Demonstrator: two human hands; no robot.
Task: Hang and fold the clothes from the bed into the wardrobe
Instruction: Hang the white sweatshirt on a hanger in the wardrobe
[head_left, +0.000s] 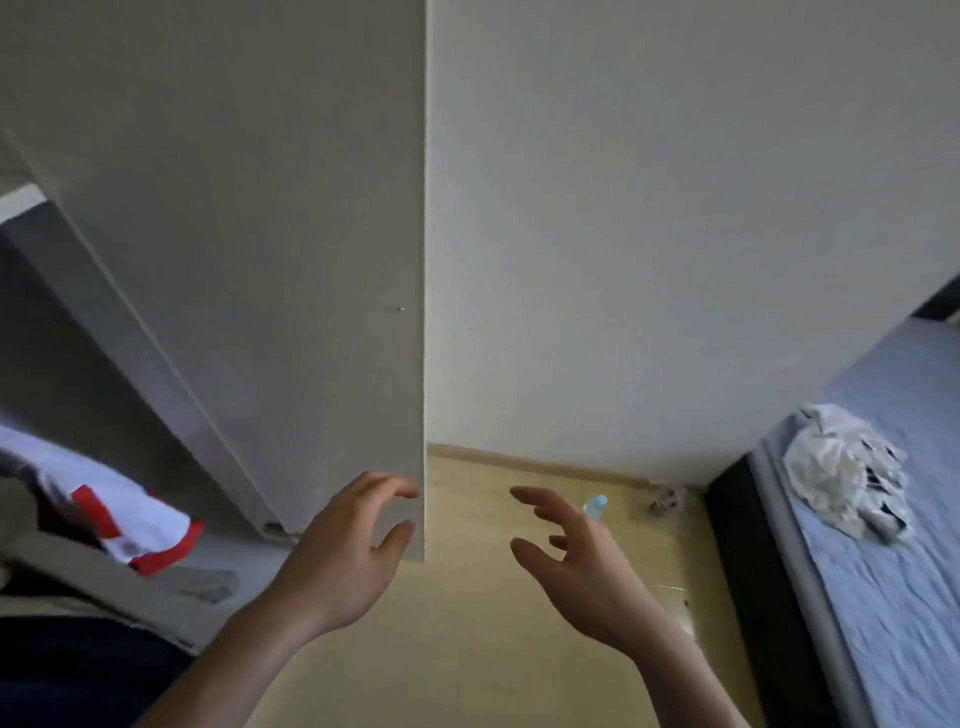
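Head view is showing two bare hands reaching forward at the edge of one open off-white wardrobe door (291, 260). One left hand (343, 551) is hovering at the door's lower edge, its fingers (395, 488) loosely curved and spread beside the panel; whether they are actually touching it I cannot tell, and they are grasping nothing. One right hand (576, 556) is hanging in the air just to the right of the door, apart from it, its fingers (535, 499) relaxed and released, holding nothing. Inside the wardrobe (78, 332), at the far left, one white garment with red trim (130, 525) is lying blurred on the grey shelf or floor of the compartment. On the right, one bed with a pale blue-grey sheet and a dark frame (893, 571) is carrying one crumpled white patterned garment (847, 478) near its edge. Between door and bed, the pale wooden floor (467, 649) is showing one small clear bottle with a light blue cap (595, 505) near the white wall (675, 208).
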